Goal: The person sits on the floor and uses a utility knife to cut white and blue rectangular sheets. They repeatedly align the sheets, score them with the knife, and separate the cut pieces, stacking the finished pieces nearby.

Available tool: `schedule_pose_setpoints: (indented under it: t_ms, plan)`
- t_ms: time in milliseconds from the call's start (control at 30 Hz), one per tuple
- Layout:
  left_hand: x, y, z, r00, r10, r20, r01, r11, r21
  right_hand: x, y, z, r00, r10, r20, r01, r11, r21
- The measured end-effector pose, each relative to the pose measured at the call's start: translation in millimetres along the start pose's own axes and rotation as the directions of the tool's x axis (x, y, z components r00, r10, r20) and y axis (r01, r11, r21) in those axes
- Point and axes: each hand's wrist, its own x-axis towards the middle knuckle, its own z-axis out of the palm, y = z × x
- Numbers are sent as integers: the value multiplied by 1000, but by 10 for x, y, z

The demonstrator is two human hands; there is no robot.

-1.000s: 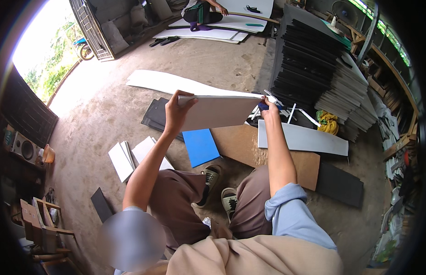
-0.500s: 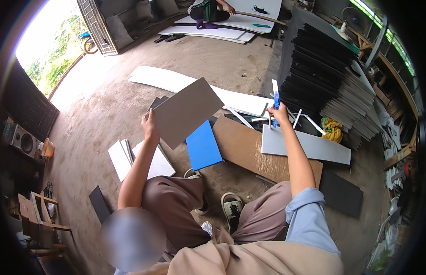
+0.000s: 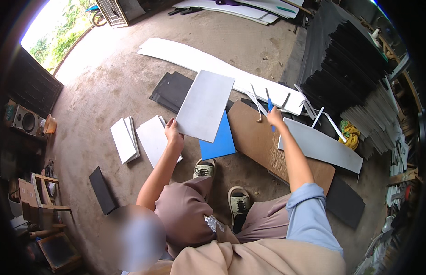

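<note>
One dark strip (image 3: pixel 103 190): flat on the floor (image 3: pixel 80 133), with room along both long edges.
Two white stacks (image 3: pixel 123 140): on the floor, a narrow gap between them; wide floor runs on toward the doorway.
Left hand (image 3: pixel 174 133): grasping the grey panel at its lower-left corner.
Grey panel (image 3: pixel 206 105): held up, hiding part of the blue board in view.
Blue board (image 3: pixel 220 143): on the floor, right edge beside the brown board's left end.
Brown board (image 3: pixel 259 133): slanting across the floor; more floor shows between its near edge and the shoes (image 3: pixel 239 201).
Right hand (image 3: pixel 275 118): closed around a blue-handled tool (image 3: pixel 270 106), above the brown board's far edge.
White board (image 3: pixel 320 145): overlapping that far edge, rightward.
</note>
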Motion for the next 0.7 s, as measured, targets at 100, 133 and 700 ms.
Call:
schedule_pose_setpoints:
  t_ms: [100,133,700]
  plan:
    - [22,-303,-156,1000,-31,-3,31,1000,2,-491,14,625,1000,-1,24,0,1000,24]
    - [40,-398,-206,999,-36,-12,36,999,15,-599,18,762,999,-1,34,1,1000,13]
    - [53,-262,-1918,979,145,-142,-166,974,-155,-1788,-2190,2198,790,-448,418,210,839,502]
